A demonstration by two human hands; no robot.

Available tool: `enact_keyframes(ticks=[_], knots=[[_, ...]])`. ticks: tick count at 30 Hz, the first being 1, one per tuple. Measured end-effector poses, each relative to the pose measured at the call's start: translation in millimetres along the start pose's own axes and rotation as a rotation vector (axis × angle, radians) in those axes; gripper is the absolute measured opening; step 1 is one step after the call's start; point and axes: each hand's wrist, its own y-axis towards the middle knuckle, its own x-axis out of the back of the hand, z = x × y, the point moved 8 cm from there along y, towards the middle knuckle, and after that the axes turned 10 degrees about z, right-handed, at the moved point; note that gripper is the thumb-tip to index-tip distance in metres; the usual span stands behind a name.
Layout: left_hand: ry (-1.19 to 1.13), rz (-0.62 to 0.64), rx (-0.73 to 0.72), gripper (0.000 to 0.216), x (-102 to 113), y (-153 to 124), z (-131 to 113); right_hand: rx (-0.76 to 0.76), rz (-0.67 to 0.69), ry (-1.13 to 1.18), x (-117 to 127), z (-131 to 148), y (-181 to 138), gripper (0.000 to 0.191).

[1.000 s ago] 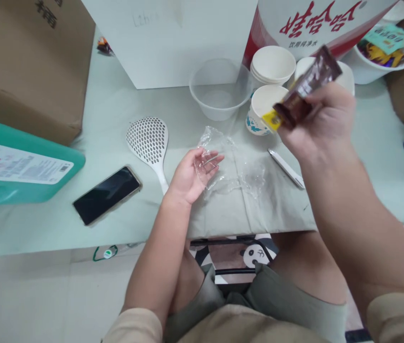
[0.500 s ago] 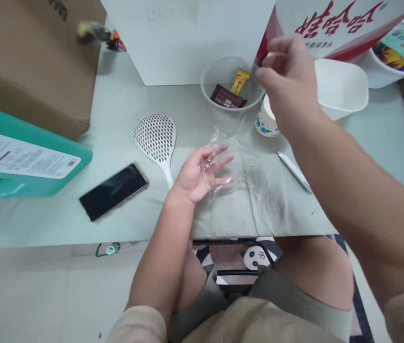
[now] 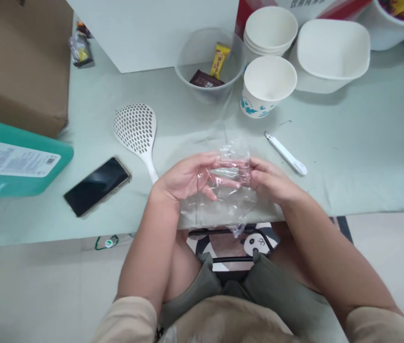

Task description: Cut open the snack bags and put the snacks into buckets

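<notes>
A crumpled clear plastic bag (image 3: 219, 207) lies between my hands near the table's front edge. My left hand (image 3: 196, 176) reaches into the thin film with its fingers stretched out and apart. On the other side, my right hand (image 3: 269, 180) pinches the film by the left fingertips; some of its fingers are hidden. A white perforated skimmer (image 3: 135, 127) rests just beyond my left wrist, its handle end hidden by that wrist. To the right of my right hand is a white slim tool with a metal tip (image 3: 285, 153).
Behind the hands stand a clear bowl (image 3: 191, 59) with wrapped snacks, paper cups (image 3: 259, 102) and a white tub (image 3: 325, 83). At left are a phone (image 3: 97, 186), a green jug (image 3: 54, 164), a cardboard box (image 3: 19, 66) and a wrapped snack (image 3: 81, 50).
My right hand has come down from beside the bowl to the plastic film at my left hand. A blurred wrapped snack at upper left now lies still on the table. The view has shifted.
</notes>
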Motion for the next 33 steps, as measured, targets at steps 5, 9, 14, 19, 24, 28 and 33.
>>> enact_keyframes(ticks=[5, 9, 14, 19, 24, 28, 33], knots=[[0.024, 0.016, 0.009, 0.016, 1, 9, 0, -0.058, 0.037, 0.211, -1, -7, 0, 0.071], [0.033, 0.094, 0.031, 0.013, 1, 14, -2, -0.025, 0.111, 0.143, -6, 2, 1, 0.044], [0.054, 0.082, 0.034, 0.014, 8, 14, -5, 0.043, 0.141, 0.129, -4, 8, -1, 0.054], [0.011, -0.051, 0.011, 0.025, 19, 12, -11, 0.093, 0.004, 0.104, 6, 11, -5, 0.041], [-0.079, -0.188, -0.144, 0.060, 34, 8, -18, 0.207, -0.266, 0.284, 27, 17, -8, 0.041], [-0.057, -0.179, -0.157, 0.055, 35, 10, -9, 0.290, -0.498, 0.394, 49, 18, -12, 0.036], [-0.001, -0.348, -0.164, 0.014, 39, 9, -8, 0.283, -0.588, 0.362, 54, 19, -10, 0.041]])
